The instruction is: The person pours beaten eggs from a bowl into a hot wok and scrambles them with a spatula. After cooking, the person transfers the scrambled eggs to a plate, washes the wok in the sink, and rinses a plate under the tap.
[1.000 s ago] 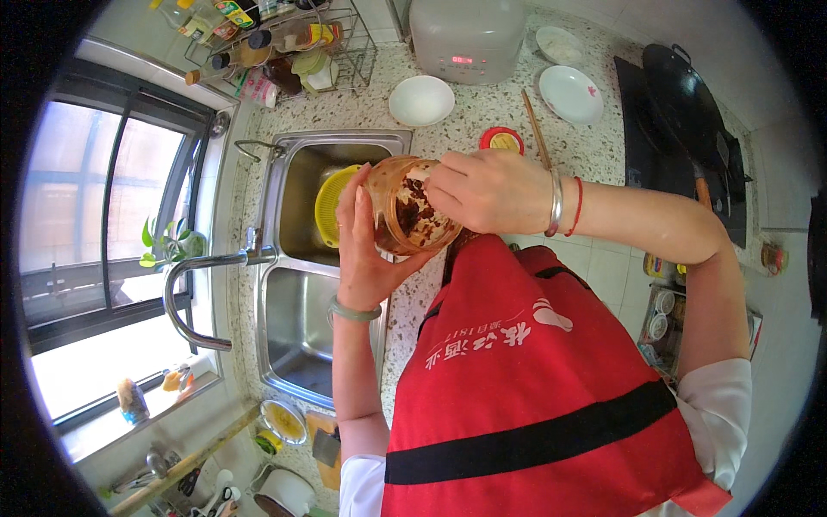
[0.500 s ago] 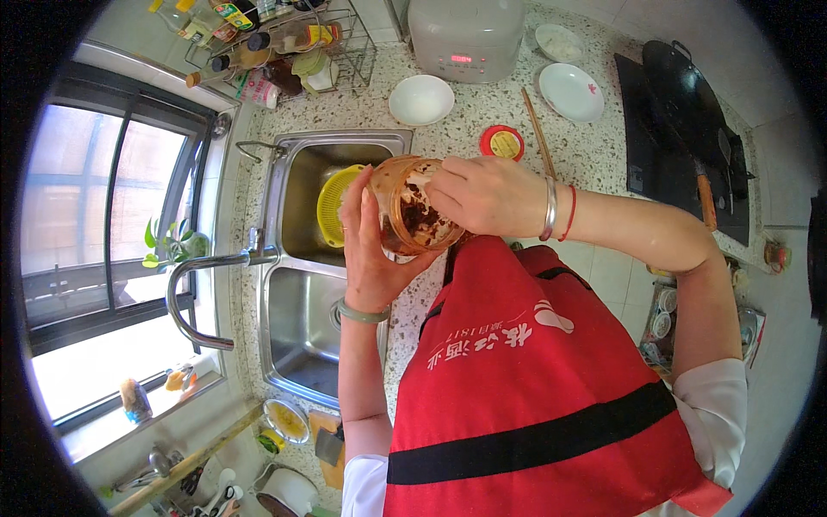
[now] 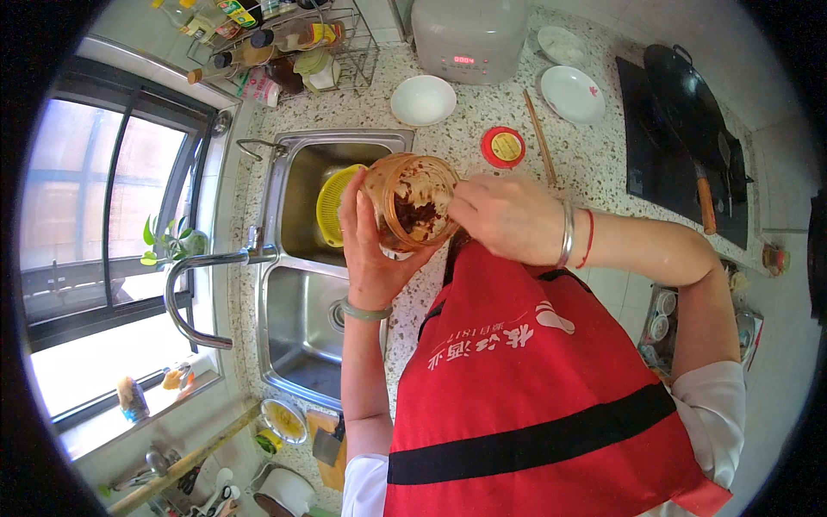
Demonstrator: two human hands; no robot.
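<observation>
A clear wide-mouthed jar, its inner wall smeared with dark brown-red sauce, is tilted with its mouth to the right. My left hand is wrapped around the jar from below and the left. At the right edge of the jar's mouth is my right hand, fingers curled together; whatever they pinch, if anything, is hidden. A red lid with a yellow label lies on the speckled counter beyond my right hand.
Below the jar are the double steel sink, a yellow colander and a faucet. A white bowl, chopsticks, a plate and a rice cooker stand beyond. A wok sits on the right-hand stove.
My right hand has drawn back to the right from over the jar's mouth to its edge, showing more of the inside. The left hand still holds the jar.
</observation>
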